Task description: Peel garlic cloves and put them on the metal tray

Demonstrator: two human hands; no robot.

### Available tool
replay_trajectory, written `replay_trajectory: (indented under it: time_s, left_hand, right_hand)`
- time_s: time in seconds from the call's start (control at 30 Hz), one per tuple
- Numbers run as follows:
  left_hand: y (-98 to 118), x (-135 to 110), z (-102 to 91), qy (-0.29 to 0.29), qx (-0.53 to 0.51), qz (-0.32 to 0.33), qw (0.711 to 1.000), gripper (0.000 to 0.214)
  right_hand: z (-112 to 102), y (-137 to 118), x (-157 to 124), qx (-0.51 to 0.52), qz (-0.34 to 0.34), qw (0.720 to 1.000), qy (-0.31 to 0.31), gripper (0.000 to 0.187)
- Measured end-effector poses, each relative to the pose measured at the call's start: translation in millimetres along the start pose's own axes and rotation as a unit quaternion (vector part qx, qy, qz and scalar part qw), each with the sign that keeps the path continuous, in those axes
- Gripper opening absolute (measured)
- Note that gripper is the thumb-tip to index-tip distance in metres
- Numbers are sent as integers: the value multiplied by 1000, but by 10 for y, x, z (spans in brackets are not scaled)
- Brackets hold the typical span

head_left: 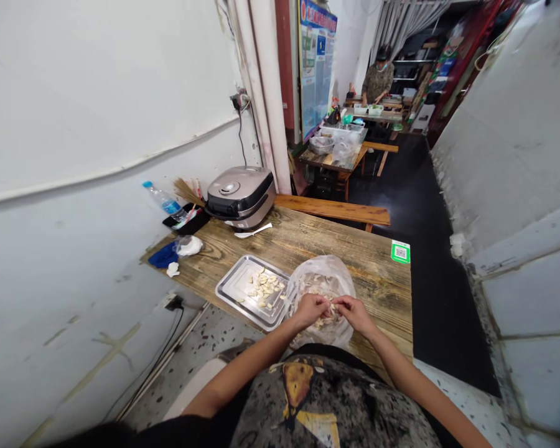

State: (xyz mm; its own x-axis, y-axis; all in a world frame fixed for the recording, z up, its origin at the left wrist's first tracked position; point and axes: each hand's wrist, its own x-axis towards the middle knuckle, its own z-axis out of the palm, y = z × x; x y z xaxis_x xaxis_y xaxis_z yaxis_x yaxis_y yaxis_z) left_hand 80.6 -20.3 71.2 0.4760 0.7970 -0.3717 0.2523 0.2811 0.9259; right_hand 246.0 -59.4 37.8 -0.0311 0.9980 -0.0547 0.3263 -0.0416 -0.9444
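Observation:
Over an opened clear plastic bag (303,274), my left hand (313,309) and my right hand (353,312) meet fingertip to fingertip. Both are closed in a pinch on a small pale piece between them, which looks like a garlic clove; the fingers mostly cover it. Papery garlic skins and bits (318,285) fill the bag beneath. Left of the bag, touching its edge, lies a shallow metal tray (233,274) with several peeled garlic cloves (265,287) spread on its right half.
At the wooden table's (378,280) back stands a rice cooker (240,194), a white spoon (253,231) before it. A water bottle (165,200) leans in a black tray (186,221) by the wall. A bench (336,208) runs behind; farther off, a person (378,78) works at another table.

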Motion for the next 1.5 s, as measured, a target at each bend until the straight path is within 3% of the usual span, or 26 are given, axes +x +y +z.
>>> replay_trajectory:
  time_s: [0.37, 0.57, 0.67, 0.83, 0.97, 1.07, 1.17, 1.23, 1.37, 1.5]
  left_hand:
    - [47, -9, -23, 27, 71, 55, 996, 17]
    - [74, 27, 5, 36, 34, 45, 998, 15]
    - [55, 62, 15, 29, 19, 55, 998, 15]
    - [-43, 124, 18, 61, 36, 56, 996, 14]
    - [-199, 167, 5, 76, 91, 23, 993, 13]
    - [-323, 183, 3, 37, 149, 34, 988, 14]
    - [-360, 175, 13, -5, 169, 100, 981, 23]
    - [-316, 162, 22, 6, 176, 128, 976, 24]
    - [-181, 158, 44, 46, 204, 131, 969, 39]
    - [-137, 162, 62, 34, 183, 149, 971, 37]
  right_hand:
    - [-29, -46, 20, 43, 14, 999, -13, 25]
    - [27, -70, 6, 69, 14, 997, 30, 27]
    - [69, -91, 12, 137, 50, 989, 15, 28]
    - [55, -105, 18, 329, 132, 932, 73, 30]
    - [-15, -87, 1, 452, 173, 874, 40, 26]
    - [-40, -114, -14, 475, 185, 860, 33, 24]
    - [-32, -177, -27, 462, 190, 866, 29, 27]
    - [-11, -212, -32, 441, 190, 877, 19, 29]
    - [76, -206, -36, 388, 176, 905, 12, 31]
    - [159, -160, -35, 357, 153, 921, 14, 34]
